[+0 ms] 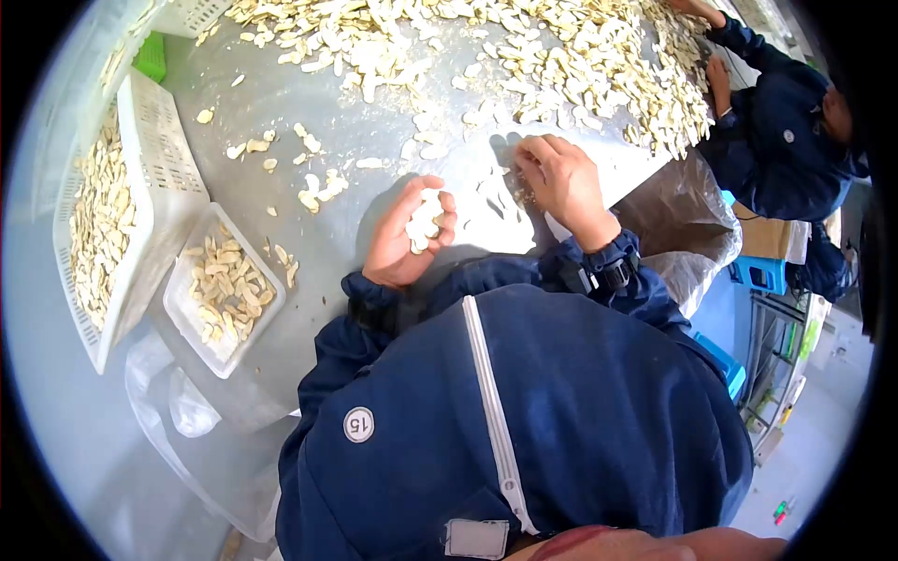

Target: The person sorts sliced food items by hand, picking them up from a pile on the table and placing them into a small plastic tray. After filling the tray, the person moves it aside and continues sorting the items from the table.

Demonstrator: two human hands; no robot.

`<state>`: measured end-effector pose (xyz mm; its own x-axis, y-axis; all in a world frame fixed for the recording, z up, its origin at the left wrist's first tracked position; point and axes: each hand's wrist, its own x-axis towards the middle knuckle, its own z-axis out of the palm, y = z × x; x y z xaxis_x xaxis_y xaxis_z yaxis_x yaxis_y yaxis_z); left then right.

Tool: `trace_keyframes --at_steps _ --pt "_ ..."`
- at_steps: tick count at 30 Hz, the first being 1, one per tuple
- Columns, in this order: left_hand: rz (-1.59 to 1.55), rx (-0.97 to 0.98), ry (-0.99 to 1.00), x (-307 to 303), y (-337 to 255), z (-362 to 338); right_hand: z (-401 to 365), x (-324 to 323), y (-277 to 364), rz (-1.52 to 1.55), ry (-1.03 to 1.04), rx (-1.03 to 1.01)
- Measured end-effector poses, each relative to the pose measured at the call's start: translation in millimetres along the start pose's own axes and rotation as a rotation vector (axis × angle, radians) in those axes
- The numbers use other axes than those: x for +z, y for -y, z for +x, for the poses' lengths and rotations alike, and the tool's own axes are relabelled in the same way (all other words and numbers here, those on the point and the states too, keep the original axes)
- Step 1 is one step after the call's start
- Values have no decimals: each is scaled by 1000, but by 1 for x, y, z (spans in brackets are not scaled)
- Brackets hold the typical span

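My left hand (409,232) is curled around a small heap of pale dried slices (426,222), which show between the thumb and fingers just above the table. My right hand (566,182) hovers low over the metal table (309,89), its fingers bent down and drawn together. Whatever sits at its fingertips is too small to make out. A few loose slices (494,192) lie on the bright patch of tabletop between the two hands. Beyond both hands spreads a large pile of the same cream-coloured slices (561,56).
At left, a white perforated crate (168,140) holds many slices. A shallow white tray (267,313) with slices stands beside it. A clear plastic bag (687,220) hangs at the table's right edge. A co-worker in dark blue (795,131) reaches into the pile. Blue stools (760,273) stand behind.
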<state>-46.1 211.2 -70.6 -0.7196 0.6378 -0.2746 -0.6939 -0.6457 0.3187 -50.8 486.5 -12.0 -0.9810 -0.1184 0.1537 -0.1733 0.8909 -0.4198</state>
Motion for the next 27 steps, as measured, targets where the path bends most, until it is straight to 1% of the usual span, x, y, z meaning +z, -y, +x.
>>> trace_keyframes --at_steps 1,4,5,8,9,10,12,15,16,18,20,22,23,26,27 --pt "-11 7 -3 0 1 1 2 -1 -2 -34 -32 -43" --pt "-39 7 -51 2 1 2 -1 -4 -13 -24 -113 25" --pt "-27 12 -41 2 1 2 -4 -7 -14 -9 -105 60" --pt "-15 4 -26 0 1 2 -17 -15 -5 187 154 4" --pt "-28 -6 -30 1 0 3 -23 -9 -2 277 178 -181" --pt "-42 -17 -29 2 1 4 -25 -9 9 360 286 -286" --pt "-46 -3 -2 4 1 6 -27 5 28 413 344 -524" --pt "-39 4 0 2 1 5 -18 13 25 402 418 -574" --pt "-36 5 -7 1 1 4 -13 12 17 339 332 -550" --pt "-18 7 4 0 1 3 0 -1 3 132 172 -373" --pt "-6 5 8 0 0 4 14 -13 -22 39 -9 -236" --pt "-3 -4 3 0 1 4 26 -15 -38 71 -123 21" --pt "-2 -6 6 0 1 4 31 -15 -42 50 -151 58" --pt "-3 -1 9 1 1 5 38 -7 -50 -49 -103 57" --pt "-6 3 2 1 1 4 39 -6 -51 -39 -108 42"
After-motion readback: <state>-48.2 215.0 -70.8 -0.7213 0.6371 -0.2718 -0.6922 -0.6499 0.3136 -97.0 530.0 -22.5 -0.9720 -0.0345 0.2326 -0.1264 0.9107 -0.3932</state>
